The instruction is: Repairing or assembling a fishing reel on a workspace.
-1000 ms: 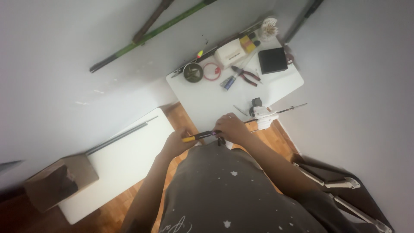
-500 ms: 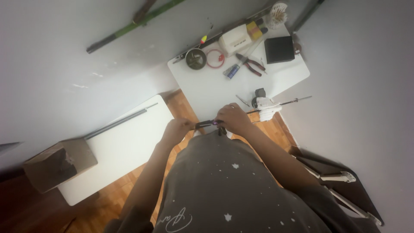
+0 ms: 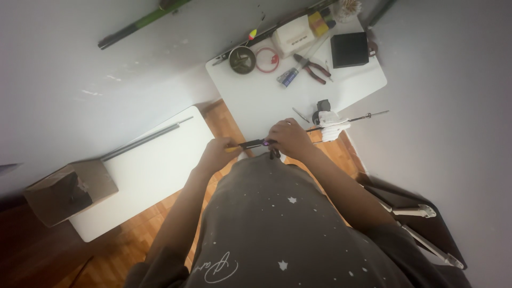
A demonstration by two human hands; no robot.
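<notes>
Both hands grip 1 thin dark rod (image 3: 298,131) at the white table's (image 3: 256,106) near edge: left hand (image 3: 216,153) closed on its yellow-tipped end, right hand (image 3: 288,137) closed around its middle.

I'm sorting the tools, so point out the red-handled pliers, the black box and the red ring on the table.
Red-handled pliers (image 3: 314,69), head view, on the handles.
Black box (image 3: 349,49), head view, top face.
Red ring (image 3: 266,60), head view, on its rim.

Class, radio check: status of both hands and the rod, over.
Left hand and right hand both gripping thin dark rod over white table edge. White wrap further along rod. Nothing blocking.
</notes>
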